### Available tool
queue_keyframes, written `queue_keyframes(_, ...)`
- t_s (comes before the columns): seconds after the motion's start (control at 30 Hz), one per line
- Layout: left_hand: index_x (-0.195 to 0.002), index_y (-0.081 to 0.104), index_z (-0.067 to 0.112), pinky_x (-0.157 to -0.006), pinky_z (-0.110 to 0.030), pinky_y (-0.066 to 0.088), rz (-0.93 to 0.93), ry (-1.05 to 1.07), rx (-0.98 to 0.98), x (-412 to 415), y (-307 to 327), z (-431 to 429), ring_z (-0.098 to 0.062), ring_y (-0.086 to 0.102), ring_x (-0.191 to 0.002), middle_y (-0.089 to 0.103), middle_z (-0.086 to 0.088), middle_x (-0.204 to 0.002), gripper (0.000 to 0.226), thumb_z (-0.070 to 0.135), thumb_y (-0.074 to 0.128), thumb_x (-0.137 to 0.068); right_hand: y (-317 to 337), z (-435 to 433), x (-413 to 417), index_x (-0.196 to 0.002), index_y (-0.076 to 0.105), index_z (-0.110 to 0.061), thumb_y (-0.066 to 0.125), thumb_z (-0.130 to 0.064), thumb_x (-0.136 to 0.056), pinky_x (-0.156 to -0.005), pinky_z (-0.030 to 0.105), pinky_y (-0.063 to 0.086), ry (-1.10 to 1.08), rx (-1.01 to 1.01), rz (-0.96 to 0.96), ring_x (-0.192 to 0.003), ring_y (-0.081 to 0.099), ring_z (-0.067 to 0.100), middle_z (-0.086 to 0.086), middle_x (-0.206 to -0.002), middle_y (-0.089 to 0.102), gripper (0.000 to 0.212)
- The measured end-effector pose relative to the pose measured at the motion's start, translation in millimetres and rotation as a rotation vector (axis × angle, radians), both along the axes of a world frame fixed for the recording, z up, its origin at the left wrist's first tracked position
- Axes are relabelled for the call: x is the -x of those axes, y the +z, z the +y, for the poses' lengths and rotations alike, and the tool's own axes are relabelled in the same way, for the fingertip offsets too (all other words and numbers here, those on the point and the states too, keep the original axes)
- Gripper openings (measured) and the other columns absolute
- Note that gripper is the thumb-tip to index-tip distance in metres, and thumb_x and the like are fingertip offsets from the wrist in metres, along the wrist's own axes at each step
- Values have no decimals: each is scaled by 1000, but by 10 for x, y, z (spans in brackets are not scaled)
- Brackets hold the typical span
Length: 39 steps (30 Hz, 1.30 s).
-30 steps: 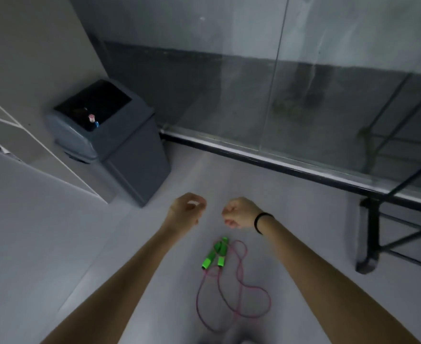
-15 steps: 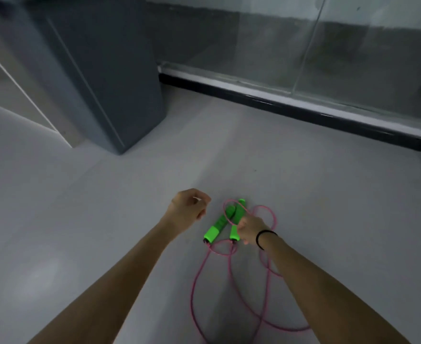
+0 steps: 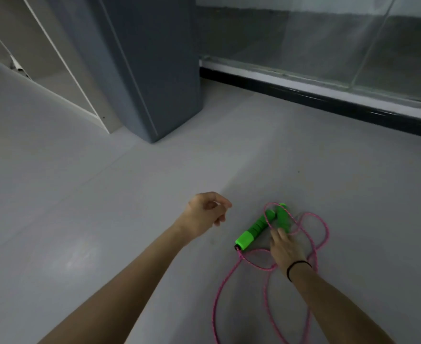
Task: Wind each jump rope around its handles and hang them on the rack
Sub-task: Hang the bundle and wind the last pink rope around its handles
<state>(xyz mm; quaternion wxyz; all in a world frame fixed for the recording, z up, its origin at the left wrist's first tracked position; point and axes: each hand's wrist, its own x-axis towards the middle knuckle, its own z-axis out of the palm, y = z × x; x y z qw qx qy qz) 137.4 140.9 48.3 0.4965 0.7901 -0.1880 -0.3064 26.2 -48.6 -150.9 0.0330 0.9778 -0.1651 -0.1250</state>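
Right hand (image 3: 285, 249) down, fingers (image 3: 278, 234) stretched flat on the green handles (image 3: 254, 228), no grip yet. Left hand (image 3: 204, 214) hovers loosely curled, holding nothing. The pink jump rope (image 3: 219, 291) sprawls unwound across the floor (image 3: 105, 194), so the winding and hanging are all still ahead, I'd say.

Grey bin (image 3: 152, 70) far left, glass wall (image 3: 328, 40) behind, open floor (image 3: 105, 194) btwn, rope loops (image 3: 313, 244) near hands.
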Motion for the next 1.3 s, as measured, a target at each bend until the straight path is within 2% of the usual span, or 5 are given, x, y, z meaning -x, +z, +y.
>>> queue_keyframes(0.47,-81,64,15,-42,-10,36,53,4,-45,-32,-78,-58,1,42,-37,55,9,-47,19,3,53,-90,323,-504,-113,-71,73,-1,77,-13,-56,-63,39,57,-6,174,194,-86,64,36,21,-99,63,19)
queue_keyframes(0.57,-86,64,9,-39,-8,33,63,3,-46,-3,-90,-96,1,41,-34,54,8,-47,15,2,52,-90,447,-527,-71,-115,61,-8,60,-28,-79,-100,41,39,203,129,153,-122,46,31,14,-136,44,41)
queue_keyframes(0.9,-86,65,12,-38,-8,32,33,-42,-100,32,-146,-181,0,41,-35,56,0,-58,16,4,52,-90,336,-19,-443,-144,18,-15,42,-11,-90,-112,46,22,370,-32,235,-143,16,22,5,-152,22,60)
queue_keyframes(1.03,-89,64,10,-38,-7,31,19,-49,-111,28,-155,-131,1,43,-35,56,-1,-60,14,4,51,-91,261,96,-468,-130,38,-10,33,-14,-94,-108,44,25,292,47,164,-130,31,30,12,-133,47,37)
queue_keyframes(1.3,-83,62,11,-46,-7,40,37,7,-56,98,-122,-217,-3,56,-57,61,0,-74,15,0,54,-88,966,109,-524,-99,52,-9,70,-8,-73,-65,24,47,-506,-1075,-557,-82,61,25,8,-87,63,32)
